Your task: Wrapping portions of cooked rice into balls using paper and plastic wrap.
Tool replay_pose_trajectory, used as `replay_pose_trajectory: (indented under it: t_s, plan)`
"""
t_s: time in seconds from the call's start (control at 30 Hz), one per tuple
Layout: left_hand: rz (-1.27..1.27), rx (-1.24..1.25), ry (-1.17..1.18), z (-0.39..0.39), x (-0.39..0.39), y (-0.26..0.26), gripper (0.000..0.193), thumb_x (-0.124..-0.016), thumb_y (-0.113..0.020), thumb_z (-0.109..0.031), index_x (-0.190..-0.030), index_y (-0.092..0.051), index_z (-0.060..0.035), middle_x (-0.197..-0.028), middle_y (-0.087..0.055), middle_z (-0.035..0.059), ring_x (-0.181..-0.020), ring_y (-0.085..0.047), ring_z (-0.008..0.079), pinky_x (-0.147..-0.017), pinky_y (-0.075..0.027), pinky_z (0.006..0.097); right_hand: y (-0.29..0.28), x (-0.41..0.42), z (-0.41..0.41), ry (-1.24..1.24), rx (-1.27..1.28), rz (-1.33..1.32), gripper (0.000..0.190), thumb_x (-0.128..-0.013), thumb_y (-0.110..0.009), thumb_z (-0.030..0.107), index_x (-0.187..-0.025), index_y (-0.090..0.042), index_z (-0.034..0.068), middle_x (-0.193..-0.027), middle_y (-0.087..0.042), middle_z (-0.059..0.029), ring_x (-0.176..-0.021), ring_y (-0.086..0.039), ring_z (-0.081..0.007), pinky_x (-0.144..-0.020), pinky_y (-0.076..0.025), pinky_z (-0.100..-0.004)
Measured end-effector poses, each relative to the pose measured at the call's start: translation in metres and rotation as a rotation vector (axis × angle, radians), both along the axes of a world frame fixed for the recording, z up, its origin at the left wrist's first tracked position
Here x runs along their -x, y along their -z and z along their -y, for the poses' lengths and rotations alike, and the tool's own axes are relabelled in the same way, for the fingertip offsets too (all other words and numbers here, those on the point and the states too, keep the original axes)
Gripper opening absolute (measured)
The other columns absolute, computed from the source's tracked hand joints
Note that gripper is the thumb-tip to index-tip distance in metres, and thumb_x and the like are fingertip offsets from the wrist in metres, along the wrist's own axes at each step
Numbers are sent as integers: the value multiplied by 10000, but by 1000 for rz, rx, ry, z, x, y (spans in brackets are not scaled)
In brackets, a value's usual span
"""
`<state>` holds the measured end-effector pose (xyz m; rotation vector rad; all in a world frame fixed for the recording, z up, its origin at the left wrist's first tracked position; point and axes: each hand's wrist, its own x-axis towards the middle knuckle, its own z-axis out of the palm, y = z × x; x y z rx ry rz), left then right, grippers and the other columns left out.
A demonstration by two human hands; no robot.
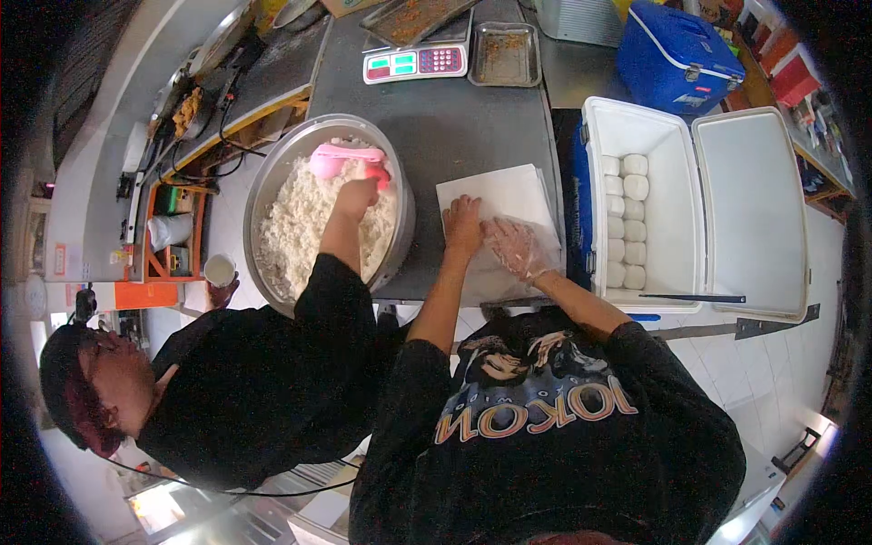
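Note:
A stack of white paper sheets (pixel 501 194) lies on the dark tabletop in front of me. My bare left hand (pixel 463 223) rests on the left part of the stack, fingers spread a little. In a clear plastic glove, my right hand (pixel 516 246) lies flat beside it, its fingers pointing left towards the left hand. Thin translucent sheeting (pixel 501 276) shows under and below my hands. Left of the stack stands a large round metal pot (pixel 407 225) of cooked white rice (pixel 293 218). A co-worker's hand (pixel 359 196) reaches into it, at a red utensil (pixel 378 178) beside a pink one (pixel 330 161).
Right of the table, an open cooler box (pixel 654 269) holds rows of wrapped white bundles (pixel 635 187); its lid (pixel 753 211) hangs outward. A digital scale (pixel 415 63) and a metal tray (pixel 505 54) stand at the back. The co-worker (pixel 266 395) stands close on my left, holding a cup (pixel 220 270).

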<state>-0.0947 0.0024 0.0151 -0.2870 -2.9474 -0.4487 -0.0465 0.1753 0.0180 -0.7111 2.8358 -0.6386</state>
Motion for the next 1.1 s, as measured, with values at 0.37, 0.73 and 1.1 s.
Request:
replay_pose_trajectory:
  t_s: [0.37,0.73,1.1]
  plan:
    - [460,-211,92,-12,-16,-32,130,-826,-677,-121,-924,-669,-37,-1029,-647,174,-1011,-613,365,-868,-510,445,-44,9,-20,56,-173,-353,559,-944,-575,373,-1481,-467,257,-1593,-359,-50,-1457,-331,-316,-1161,-196,-650]
    - [186,-365,109,-12,-95,-25,125,-800,-602,31,-916,-620,-11,-938,-600,172,-958,-599,372,-825,-509,470,-37,25,-74,-279,-124,-477,119,-853,-621,159,-934,-690,211,-952,-671,25,-1190,-573,-233,-1129,-272,-613]
    - [-8,-187,121,7,-107,12,74,-850,-572,-9,-920,-594,-21,-932,-614,166,-954,-595,377,-847,-504,468,-39,16,-83,-411,-250,-381,107,-820,-625,157,-905,-683,188,-895,-632,4,-1036,-587,-218,-1068,-354,-522]
